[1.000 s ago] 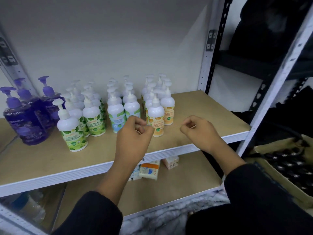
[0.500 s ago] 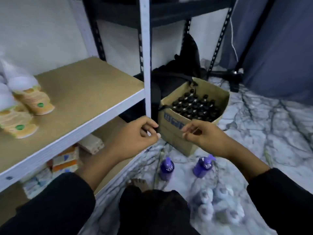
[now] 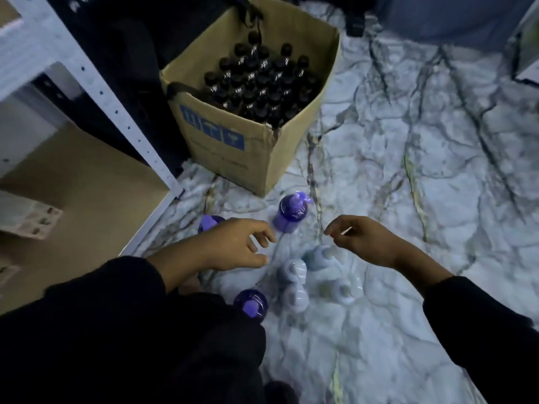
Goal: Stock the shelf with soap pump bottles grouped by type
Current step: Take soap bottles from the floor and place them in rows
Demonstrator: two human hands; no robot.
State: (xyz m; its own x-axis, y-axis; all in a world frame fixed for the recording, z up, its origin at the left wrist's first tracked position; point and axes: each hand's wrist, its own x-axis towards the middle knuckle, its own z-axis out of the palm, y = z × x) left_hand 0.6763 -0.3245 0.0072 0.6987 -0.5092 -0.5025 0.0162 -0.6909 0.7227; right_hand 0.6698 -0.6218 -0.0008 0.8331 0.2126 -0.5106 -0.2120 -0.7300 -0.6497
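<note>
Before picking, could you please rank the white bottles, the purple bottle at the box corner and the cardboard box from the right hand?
1. White bottles, left of the right hand.
2. Purple bottle, farther left.
3. Cardboard box, behind.

both hands (image 3: 233, 243) (image 3: 361, 237) empty, fingers loosely curled.

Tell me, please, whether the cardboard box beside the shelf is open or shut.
Open: the cardboard box has no cover, and dark bottles packed inside show from above.
</note>
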